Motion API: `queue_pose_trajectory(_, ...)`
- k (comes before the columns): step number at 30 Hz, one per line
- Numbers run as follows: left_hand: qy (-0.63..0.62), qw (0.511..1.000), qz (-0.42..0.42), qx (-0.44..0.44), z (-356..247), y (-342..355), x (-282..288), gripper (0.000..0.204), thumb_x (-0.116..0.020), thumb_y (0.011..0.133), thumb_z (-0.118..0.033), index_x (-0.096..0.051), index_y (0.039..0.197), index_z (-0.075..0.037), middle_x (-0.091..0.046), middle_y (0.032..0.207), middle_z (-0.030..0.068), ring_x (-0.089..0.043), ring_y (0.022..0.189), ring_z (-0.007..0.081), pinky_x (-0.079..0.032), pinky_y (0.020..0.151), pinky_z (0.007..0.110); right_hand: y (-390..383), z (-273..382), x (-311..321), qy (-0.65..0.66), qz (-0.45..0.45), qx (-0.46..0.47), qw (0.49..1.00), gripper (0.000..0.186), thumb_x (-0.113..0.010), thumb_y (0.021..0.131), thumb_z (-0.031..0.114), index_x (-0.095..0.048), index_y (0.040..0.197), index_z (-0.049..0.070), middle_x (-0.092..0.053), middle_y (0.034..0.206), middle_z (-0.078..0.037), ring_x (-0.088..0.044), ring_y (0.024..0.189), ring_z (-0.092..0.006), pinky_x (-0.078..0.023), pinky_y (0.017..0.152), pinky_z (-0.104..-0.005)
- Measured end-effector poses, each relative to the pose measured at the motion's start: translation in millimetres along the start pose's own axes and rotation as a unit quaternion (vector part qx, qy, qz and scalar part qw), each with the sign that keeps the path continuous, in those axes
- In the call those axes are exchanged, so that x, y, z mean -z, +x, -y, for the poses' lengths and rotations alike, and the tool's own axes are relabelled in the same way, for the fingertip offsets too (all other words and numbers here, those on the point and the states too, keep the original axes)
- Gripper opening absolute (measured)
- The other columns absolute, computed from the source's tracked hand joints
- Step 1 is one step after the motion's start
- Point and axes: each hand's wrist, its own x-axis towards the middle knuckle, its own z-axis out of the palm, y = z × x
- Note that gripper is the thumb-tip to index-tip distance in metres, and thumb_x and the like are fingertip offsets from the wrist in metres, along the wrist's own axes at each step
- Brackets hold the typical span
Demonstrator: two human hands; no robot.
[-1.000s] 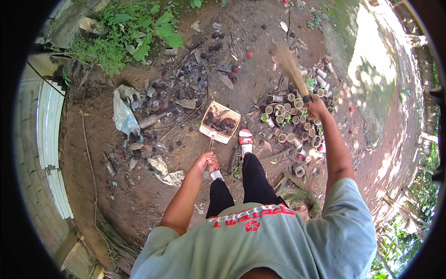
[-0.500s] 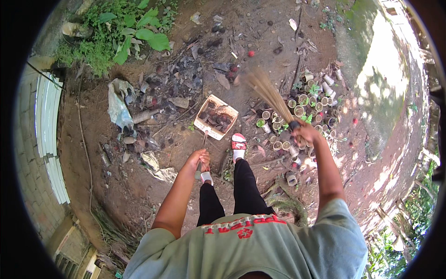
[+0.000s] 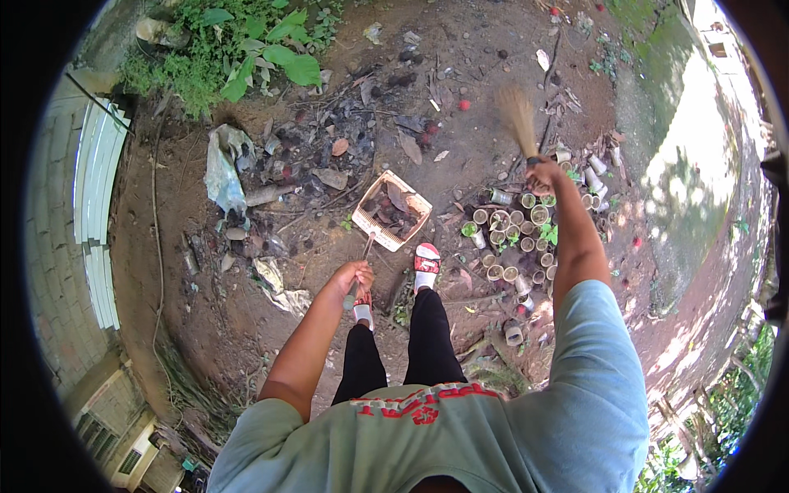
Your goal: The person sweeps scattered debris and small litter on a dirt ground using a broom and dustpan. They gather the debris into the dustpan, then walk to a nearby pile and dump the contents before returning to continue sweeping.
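My left hand (image 3: 355, 278) is closed round the long handle of a pale plastic dustpan (image 3: 392, 239), which rests on the dirt ahead of my feet with dark dry leaves and debris (image 3: 394, 205) inside. My right hand (image 3: 543, 177) grips the dark handle of a straw broom (image 3: 518, 115), held out to the upper right; its bristles are blurred over the bare soil, to the right of the dustpan and beyond it. Below the broom and beside my right foot lies a cluster of small plastic cups (image 3: 516, 222), some with green seedlings.
Leafy plants (image 3: 279, 62) grow at upper left. A torn plastic sheet (image 3: 223, 168) and crumpled bag (image 3: 283, 292) lie among litter left of the dustpan. White panels (image 3: 92, 181) lean by a block wall (image 3: 49, 246). A mossy sunlit slab (image 3: 649, 123) lies right; tree roots are near my feet.
The broom swung down and left toward the dustpan, and is now back up and to the right with its bristles farther from the pan. My left hand and the dustpan have barely moved.
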Motion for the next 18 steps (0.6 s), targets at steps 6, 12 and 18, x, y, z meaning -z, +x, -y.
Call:
queue_pose_trajectory(6,0.004,1.000,-0.027,-0.005,-6,1,-3,0.017,-0.050,0.093,-0.012,-0.042,0.081,-0.003,-0.042,0.057,-0.0034,-0.041,0.044,0.0037,-0.037,0.040,0.017,-127,-56,-15,-0.205,0.024,0.006,0.978,0.082,-0.068,0.067,-0.002,-0.042,0.142,0.018,-0.065,0.075,-0.010,-0.060,0.053,-0.0176,-0.051,0.048,-0.0336)
queue_pose_trajectory(12,0.021,1.000,0.000,0.012,-5,9,8,0.022,-0.049,0.094,-0.013,-0.040,0.075,-0.007,-0.041,0.056,-0.0032,-0.041,0.044,0.0049,-0.038,0.042,0.018,-191,-111,48,-0.021,-0.044,0.036,0.998,0.076,-0.064,0.068,-0.007,-0.044,0.139,0.013,-0.061,0.073,-0.008,-0.058,0.051,-0.0173,-0.048,0.046,-0.0323)
queue_pose_trajectory(18,-0.062,0.996,0.001,0.064,-14,12,6,0.027,-0.046,0.092,-0.011,-0.038,0.066,-0.010,-0.040,0.054,-0.0026,-0.040,0.044,0.0068,-0.038,0.043,0.020,-60,-98,3,-0.341,-0.124,-0.016,0.932,0.079,-0.074,0.057,0.022,-0.051,0.133,0.016,-0.068,0.101,-0.015,-0.066,0.090,-0.0271,-0.054,0.078,-0.0346)
